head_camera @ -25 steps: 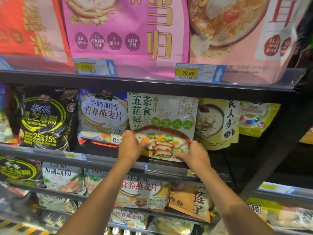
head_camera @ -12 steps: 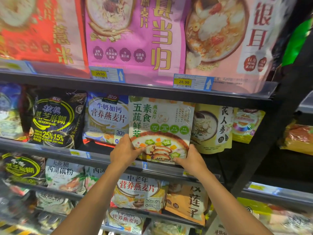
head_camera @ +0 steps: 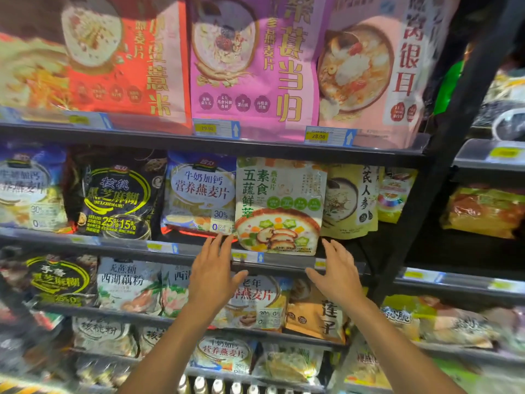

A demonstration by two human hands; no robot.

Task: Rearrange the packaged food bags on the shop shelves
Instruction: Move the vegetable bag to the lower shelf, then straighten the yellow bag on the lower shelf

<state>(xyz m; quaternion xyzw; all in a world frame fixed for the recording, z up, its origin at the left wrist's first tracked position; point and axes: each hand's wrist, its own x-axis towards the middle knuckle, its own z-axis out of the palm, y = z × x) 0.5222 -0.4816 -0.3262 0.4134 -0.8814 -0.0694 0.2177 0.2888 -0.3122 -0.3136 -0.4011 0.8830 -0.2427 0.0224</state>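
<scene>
Both hands released bag | left hand [head_camera: 211, 275] | right hand [head_camera: 338, 275] | bag [head_camera: 279, 206] "五蔬鲜萃"

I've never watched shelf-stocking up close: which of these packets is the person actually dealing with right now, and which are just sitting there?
In hand:
- green-and-white vegetable oatmeal bag, standing on the middle shelf
- left hand and right hand, open, just below its bottom corners

Just sitting there:
- blue milk oatmeal bag
- black sesame bag
- yellow ginseng bag
- big pink bag above
- price tags

Both bare forearms reach up side by side; the left hand [head_camera: 211, 273] and the right hand [head_camera: 336, 275] are spread flat, fingers extended, gripping nothing.
</scene>
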